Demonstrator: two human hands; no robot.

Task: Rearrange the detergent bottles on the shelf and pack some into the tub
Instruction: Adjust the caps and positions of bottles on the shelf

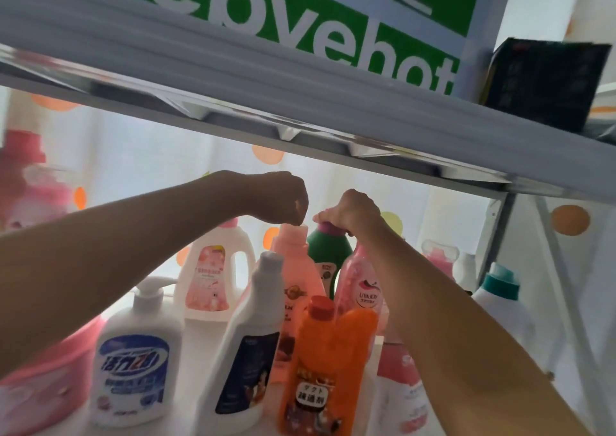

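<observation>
Dark green plastic bottle w/ purple cap (328,252) stands upright at the back of the white shelf board (186,399), mid-row, behind the front bottles. Right hand (353,213) sits on top of it, fingers curled down & clamped round the purple cap. Just left of it, touching or nearly so, is a tall pale-pink plastic bottle w/ pink cap (295,269); left hand (283,198) hangs right over that cap, fingers curled together into a loose fist, tips at the cap. Can't tell if they actually pinch it.

Right of the green one: clear pink bottle w/ white "UYAKIY" label (361,285). In front: orange plastic bottle w/ red cap (325,365), white angled-neck bottle w/ dark label (246,352), white pump bottle w/ blue label (133,362). Behind the pump bottle, a white handled jug w/ pink floral label (213,272).

Far left, partly behind the left forearm, round pink plastic tub (50,392). Far right, white bottle w/ teal cap (501,302).

Overhead: metal shelf edge (300,135) carrying a white box w/ green lettering (283,35) & a black carton (546,82).
</observation>
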